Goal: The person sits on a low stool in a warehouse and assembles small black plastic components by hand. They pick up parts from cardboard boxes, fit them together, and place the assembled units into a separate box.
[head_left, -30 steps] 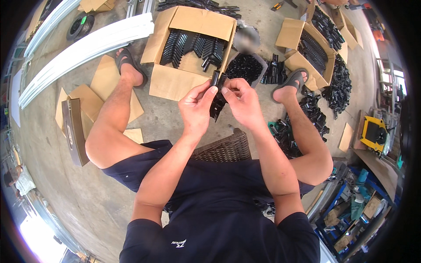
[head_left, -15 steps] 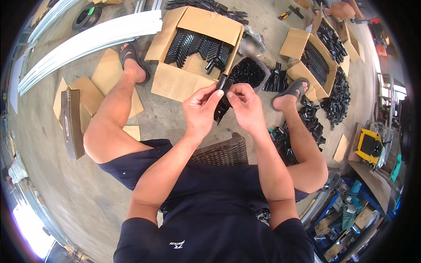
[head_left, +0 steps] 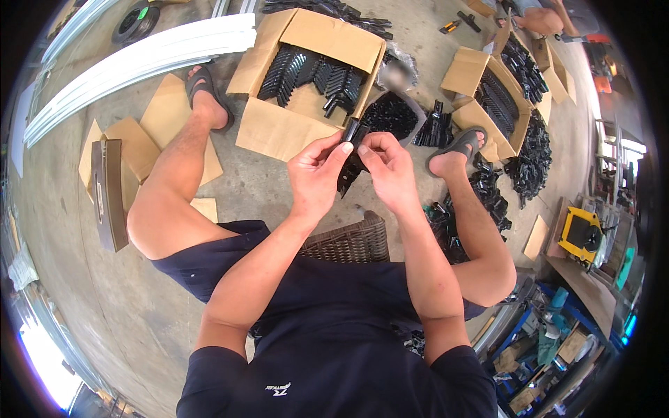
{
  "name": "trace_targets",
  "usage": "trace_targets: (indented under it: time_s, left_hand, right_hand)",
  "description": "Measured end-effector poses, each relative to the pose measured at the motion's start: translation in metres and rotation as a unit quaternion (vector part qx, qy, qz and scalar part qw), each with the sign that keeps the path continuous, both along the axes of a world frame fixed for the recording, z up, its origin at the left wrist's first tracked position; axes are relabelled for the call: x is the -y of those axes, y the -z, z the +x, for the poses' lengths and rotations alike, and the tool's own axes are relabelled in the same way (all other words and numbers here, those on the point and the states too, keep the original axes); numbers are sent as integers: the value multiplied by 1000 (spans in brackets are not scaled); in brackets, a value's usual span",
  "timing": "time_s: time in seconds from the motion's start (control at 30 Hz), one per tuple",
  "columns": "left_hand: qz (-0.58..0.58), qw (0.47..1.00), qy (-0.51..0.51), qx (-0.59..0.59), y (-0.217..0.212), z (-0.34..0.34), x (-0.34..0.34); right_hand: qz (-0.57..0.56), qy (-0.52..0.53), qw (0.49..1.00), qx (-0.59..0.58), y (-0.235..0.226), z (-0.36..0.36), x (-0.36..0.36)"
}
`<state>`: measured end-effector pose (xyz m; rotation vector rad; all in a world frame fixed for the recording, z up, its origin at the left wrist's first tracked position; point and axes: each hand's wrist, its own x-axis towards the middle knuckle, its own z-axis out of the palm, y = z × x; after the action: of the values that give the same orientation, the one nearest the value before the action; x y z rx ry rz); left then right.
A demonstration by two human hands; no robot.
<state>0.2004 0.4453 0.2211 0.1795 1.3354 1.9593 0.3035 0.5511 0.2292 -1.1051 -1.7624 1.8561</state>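
Observation:
Between my two hands, in front of my body, is a glossy black angled bracket-like part [head_left: 346, 180]. My left hand [head_left: 317, 171] pinches its upper left side with thumb and fingers. From the other side my right hand [head_left: 387, 167] closes on it, thumb against its face; the fingers partly hide the part. Just beyond stands an open cardboard box [head_left: 279, 129] with rows of similar black parts [head_left: 296, 73] stacked inside. A bag of small black pieces [head_left: 390, 115] sits to the right of that box.
Another open box [head_left: 463, 67] of black parts stands right, beside loose black heaps [head_left: 531, 157]. Long white metal profiles [head_left: 139, 66] lie at the left, near flattened cardboard [head_left: 167, 118]. A wicker seat [head_left: 352, 240] is beneath me. Another person's arm [head_left: 564, 17] shows far right.
Both hands keep their hold on the black part with hardly any movement. The whole view has shifted slightly, so the surroundings sit a little further left.

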Motion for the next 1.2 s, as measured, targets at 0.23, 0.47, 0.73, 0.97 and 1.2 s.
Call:
trace_targets:
  time_s: [0.23,0.47,0.73,0.97,1.2]
  left_hand:
    - [4,1000,0,-5,0,-1,1]
    - [-3,1000,-3,-9,-3,0,0]
    - [28,987,-79,140,-1,-19,1]
    - [0,983,-107,151,3,-20,3]
    - [-32,983,3,183,11,-27,12]
  right_hand:
    - [-3,-18,1000,-10,-7,-1,-1]
    - [-48,-27,998,12,-1,5,-5]
    - [-281,-35,945,-161,-1,8,-10]
    - [-122,-21,979,-164,5,-1,8]
    - [111,-93,988,-50,-1,-2,5]
